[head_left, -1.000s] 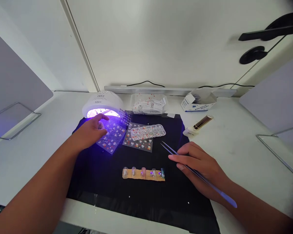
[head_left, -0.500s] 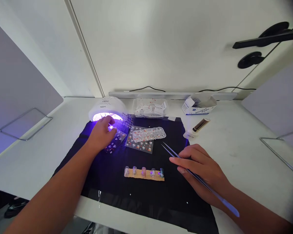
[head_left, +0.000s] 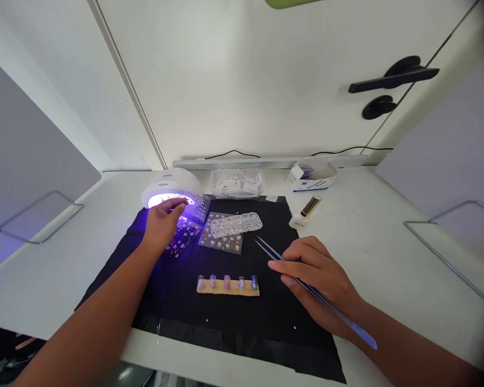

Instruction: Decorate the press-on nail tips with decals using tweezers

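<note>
- At the lamp (head_left: 173, 181): left hand (head_left: 160, 224) fingers, previously spread, now drawn together; grasp cannot be determined.
- Over the mat (head_left: 250, 322): right hand (head_left: 320, 271) fingers grasp tweezers (head_left: 329, 305), unchanged.

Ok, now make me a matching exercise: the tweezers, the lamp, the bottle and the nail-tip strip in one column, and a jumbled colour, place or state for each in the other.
Column one
1. tweezers
2. lamp
3. bottle
4. nail-tip strip

Column two
A. topped with a gold-coloured cap
B. tan, lying on the black mat
C. held in the right hand, tips apart
D. white, glowing purple inside

Right pairs: 1-C, 2-D, 3-A, 4-B
</note>
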The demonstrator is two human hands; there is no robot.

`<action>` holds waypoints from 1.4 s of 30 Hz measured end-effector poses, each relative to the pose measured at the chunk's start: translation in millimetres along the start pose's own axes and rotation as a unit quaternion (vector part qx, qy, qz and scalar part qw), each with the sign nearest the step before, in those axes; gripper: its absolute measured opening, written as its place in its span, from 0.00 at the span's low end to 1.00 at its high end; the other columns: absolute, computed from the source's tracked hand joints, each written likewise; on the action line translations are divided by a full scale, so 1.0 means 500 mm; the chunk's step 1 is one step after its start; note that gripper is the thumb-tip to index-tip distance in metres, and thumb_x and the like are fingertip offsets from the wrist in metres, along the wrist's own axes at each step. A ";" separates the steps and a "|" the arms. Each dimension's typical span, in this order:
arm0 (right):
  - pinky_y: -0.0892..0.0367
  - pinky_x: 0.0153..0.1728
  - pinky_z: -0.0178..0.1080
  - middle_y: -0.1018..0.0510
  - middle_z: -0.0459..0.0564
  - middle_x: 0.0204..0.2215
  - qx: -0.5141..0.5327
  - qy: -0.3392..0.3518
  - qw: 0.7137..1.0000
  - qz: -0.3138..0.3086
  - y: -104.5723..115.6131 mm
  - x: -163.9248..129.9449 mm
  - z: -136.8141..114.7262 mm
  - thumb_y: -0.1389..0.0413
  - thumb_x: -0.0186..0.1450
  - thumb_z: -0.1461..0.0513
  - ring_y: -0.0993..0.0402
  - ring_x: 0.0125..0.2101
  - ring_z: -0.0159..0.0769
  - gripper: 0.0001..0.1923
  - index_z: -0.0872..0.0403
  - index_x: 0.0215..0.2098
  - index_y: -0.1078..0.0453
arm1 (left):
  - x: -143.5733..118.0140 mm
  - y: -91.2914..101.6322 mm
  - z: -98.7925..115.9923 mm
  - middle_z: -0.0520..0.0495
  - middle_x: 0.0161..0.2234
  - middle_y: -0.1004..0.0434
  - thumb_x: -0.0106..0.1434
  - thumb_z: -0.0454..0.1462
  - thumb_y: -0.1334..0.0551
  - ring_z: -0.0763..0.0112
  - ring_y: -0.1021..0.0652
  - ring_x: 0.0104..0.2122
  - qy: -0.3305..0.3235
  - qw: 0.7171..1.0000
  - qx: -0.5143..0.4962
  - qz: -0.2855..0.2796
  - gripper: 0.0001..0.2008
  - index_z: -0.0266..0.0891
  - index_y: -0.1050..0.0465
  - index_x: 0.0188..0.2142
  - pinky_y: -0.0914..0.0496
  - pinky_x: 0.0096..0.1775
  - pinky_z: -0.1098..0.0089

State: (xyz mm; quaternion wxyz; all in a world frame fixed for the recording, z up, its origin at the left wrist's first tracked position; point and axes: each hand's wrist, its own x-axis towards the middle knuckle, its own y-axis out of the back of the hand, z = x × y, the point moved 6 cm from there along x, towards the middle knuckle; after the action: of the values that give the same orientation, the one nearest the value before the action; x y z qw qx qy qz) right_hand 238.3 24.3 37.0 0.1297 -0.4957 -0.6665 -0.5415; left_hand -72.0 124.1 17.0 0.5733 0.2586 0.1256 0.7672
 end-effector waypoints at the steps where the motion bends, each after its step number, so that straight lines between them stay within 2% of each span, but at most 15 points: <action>1: 0.30 0.35 0.42 0.25 0.49 0.32 0.011 -0.008 1.000 0.000 0.004 0.001 0.001 0.45 0.65 0.72 0.31 0.36 0.39 0.17 0.49 0.48 0.26 | -0.007 0.007 0.005 0.42 0.49 0.24 0.70 0.41 0.38 0.62 0.22 0.45 -0.008 0.999 -0.029 0.017 0.14 0.35 0.28 0.50 0.24 0.46 0.57; 3: 0.30 0.34 0.41 0.25 0.50 0.32 0.080 -0.041 0.996 0.008 0.011 0.001 0.008 0.46 0.67 0.70 0.31 0.37 0.39 0.16 0.48 0.48 0.25 | -0.024 0.014 0.017 0.44 0.45 0.23 0.69 0.41 0.38 0.65 0.21 0.41 -0.027 0.995 -0.092 0.041 0.12 0.34 0.27 0.47 0.24 0.42 0.61; 6: 0.29 0.37 0.42 0.26 0.50 0.31 0.242 -0.090 0.966 0.026 0.010 0.001 0.014 0.48 0.71 0.62 0.30 0.38 0.40 0.12 0.46 0.46 0.23 | -0.058 0.002 0.045 0.50 0.35 0.23 0.64 0.39 0.34 0.75 0.25 0.28 -0.046 0.981 -0.182 0.039 0.08 0.35 0.26 0.39 0.26 0.31 0.71; 8: 0.30 0.44 0.45 0.25 0.48 0.30 0.313 -0.085 0.946 0.028 0.005 0.003 0.005 0.48 0.72 0.58 0.29 0.37 0.39 0.12 0.45 0.46 0.22 | -0.082 -0.019 0.069 0.54 0.32 0.24 0.60 0.37 0.32 0.79 0.28 0.22 -0.051 0.972 -0.230 0.007 0.08 0.37 0.27 0.36 0.29 0.26 0.75; 12: 0.37 0.56 0.48 0.21 0.44 0.31 0.362 -0.068 0.929 0.044 -0.001 0.010 -0.015 0.47 0.72 0.58 0.27 0.33 0.34 0.14 0.41 0.52 0.24 | -0.133 -0.063 0.117 0.57 0.25 0.26 0.57 0.34 0.31 0.77 0.24 0.21 -0.049 0.954 -0.282 -0.089 0.09 0.41 0.28 0.37 0.27 0.24 0.76; 14: 0.38 0.58 0.50 0.20 0.45 0.34 0.380 -0.072 0.920 0.059 -0.001 0.013 -0.021 0.47 0.72 0.58 0.25 0.35 0.35 0.15 0.41 0.53 0.24 | -0.157 -0.078 0.131 0.57 0.23 0.26 0.58 0.32 0.31 0.76 0.22 0.21 -0.046 0.947 -0.284 -0.144 0.09 0.42 0.27 0.38 0.26 0.26 0.76; 18: 0.33 0.55 0.52 0.19 0.47 0.34 0.420 -0.088 0.899 0.088 -0.001 0.016 -0.022 0.48 0.72 0.58 0.25 0.38 0.38 0.15 0.44 0.53 0.24 | -0.195 -0.092 0.145 0.55 0.28 0.25 0.59 0.29 0.32 0.76 0.22 0.24 -0.054 0.937 -0.260 -0.226 0.08 0.43 0.25 0.36 0.27 0.27 0.77; 21: 0.32 0.53 0.49 0.19 0.48 0.34 0.437 -0.109 0.888 0.092 -0.007 0.014 -0.017 0.48 0.72 0.59 0.26 0.41 0.38 0.14 0.45 0.51 0.23 | -0.214 -0.096 0.164 0.55 0.31 0.25 0.61 0.29 0.33 0.77 0.24 0.29 -0.117 0.936 -0.189 -0.274 0.09 0.44 0.25 0.37 0.29 0.31 0.77; 24: 0.30 0.48 0.47 0.19 0.49 0.34 0.463 -0.133 0.870 0.106 -0.012 0.009 -0.009 0.47 0.72 0.59 0.26 0.40 0.38 0.14 0.46 0.50 0.22 | -0.226 -0.102 0.183 0.55 0.30 0.27 0.62 0.29 0.34 0.76 0.28 0.31 -0.182 0.919 -0.131 -0.326 0.07 0.44 0.26 0.36 0.32 0.34 0.74; 27: 0.30 0.42 0.45 0.19 0.49 0.33 0.469 -0.138 0.863 0.126 -0.009 0.006 -0.002 0.48 0.72 0.59 0.26 0.37 0.37 0.14 0.48 0.49 0.21 | -0.231 -0.103 0.188 0.54 0.30 0.28 0.63 0.31 0.34 0.73 0.30 0.33 -0.205 0.901 -0.126 -0.362 0.06 0.44 0.27 0.38 0.34 0.37 0.72; 30: 0.29 0.39 0.44 0.20 0.50 0.33 0.471 -0.134 0.862 0.129 -0.005 0.003 0.004 0.48 0.72 0.58 0.27 0.36 0.38 0.14 0.48 0.48 0.21 | -0.231 -0.101 0.172 0.52 0.38 0.28 0.64 0.34 0.35 0.71 0.28 0.38 -0.162 0.903 -0.158 -0.365 0.12 0.48 0.29 0.46 0.32 0.41 0.71; 33: 0.28 0.38 0.44 0.20 0.51 0.33 0.477 -0.134 0.859 0.130 -0.002 0.001 0.013 0.48 0.72 0.59 0.25 0.37 0.39 0.14 0.49 0.47 0.20 | -0.229 -0.103 0.155 0.52 0.47 0.29 0.66 0.36 0.35 0.71 0.28 0.45 -0.093 0.920 -0.216 -0.315 0.22 0.57 0.35 0.56 0.31 0.48 0.70; 35: 0.27 0.38 0.43 0.20 0.51 0.33 0.480 -0.130 0.858 0.129 0.001 -0.001 0.018 0.48 0.72 0.59 0.25 0.37 0.39 0.14 0.49 0.48 0.21 | -0.229 -0.111 0.152 0.52 0.47 0.28 0.65 0.36 0.33 0.73 0.27 0.44 -0.038 0.922 -0.257 -0.289 0.22 0.57 0.33 0.55 0.30 0.48 0.72; 38: 0.27 0.37 0.43 0.20 0.51 0.33 0.483 -0.126 0.858 0.120 0.004 -0.004 0.019 0.48 0.72 0.59 0.25 0.37 0.39 0.14 0.48 0.48 0.21 | -0.229 -0.130 0.158 0.52 0.40 0.26 0.61 0.36 0.30 0.75 0.26 0.38 0.058 0.912 -0.309 -0.264 0.16 0.50 0.26 0.48 0.28 0.39 0.77; 42: 0.28 0.35 0.44 0.20 0.52 0.32 0.477 -0.126 0.863 0.103 0.008 -0.011 0.013 0.49 0.72 0.59 0.25 0.35 0.39 0.15 0.50 0.47 0.20 | -0.228 -0.141 0.181 0.53 0.34 0.26 0.58 0.33 0.30 0.78 0.26 0.32 0.092 0.909 -0.324 -0.246 0.14 0.44 0.24 0.43 0.28 0.32 0.81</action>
State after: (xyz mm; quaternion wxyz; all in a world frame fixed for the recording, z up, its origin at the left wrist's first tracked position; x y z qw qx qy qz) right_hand 246.6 26.9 33.1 0.3203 -0.5035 -0.7990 -0.0733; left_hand 58.0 29.1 29.3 0.7820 -0.0527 -0.0181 0.6208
